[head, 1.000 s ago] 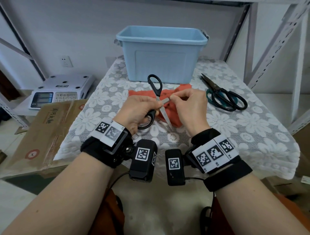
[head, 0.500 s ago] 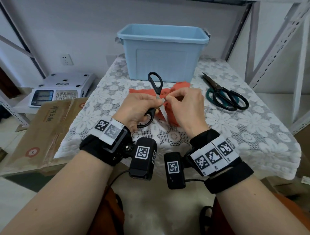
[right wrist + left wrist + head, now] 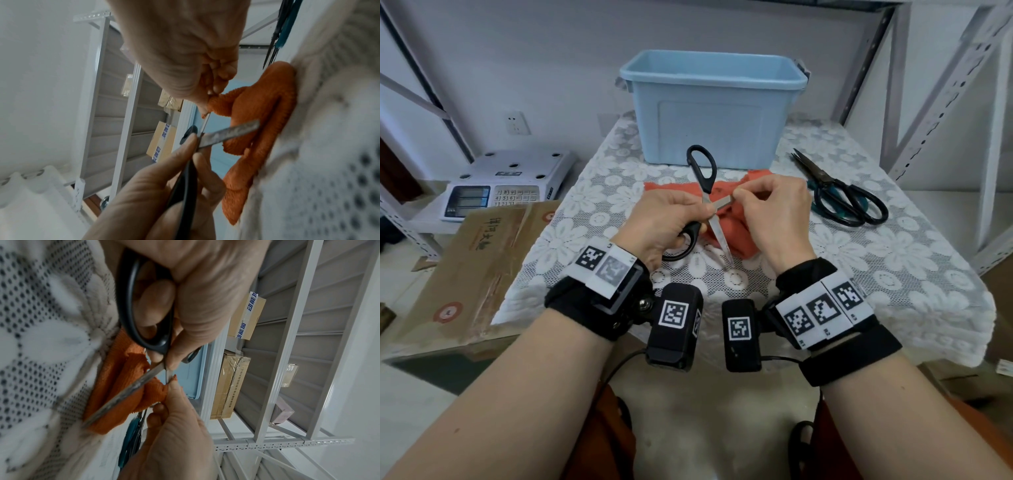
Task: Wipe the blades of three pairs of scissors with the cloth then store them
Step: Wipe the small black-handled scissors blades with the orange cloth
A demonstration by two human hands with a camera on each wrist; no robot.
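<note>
Soft even daylight, faint shadows; wide-angle edge bending, blurred wrist-view foregrounds.

A lace-covered table (image 3: 893, 274) stands centre frame against a pale wall (image 3: 551, 51), grey metal shelving (image 3: 941, 89) at right, an electronic scale (image 3: 503, 185) at left.

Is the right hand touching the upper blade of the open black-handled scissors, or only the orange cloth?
Touching, through the cloth at least. The right wrist view shows the right hand pinching the orange cloth around the scissors' thin upper blade; skin-to-metal contact is unclear.
</note>
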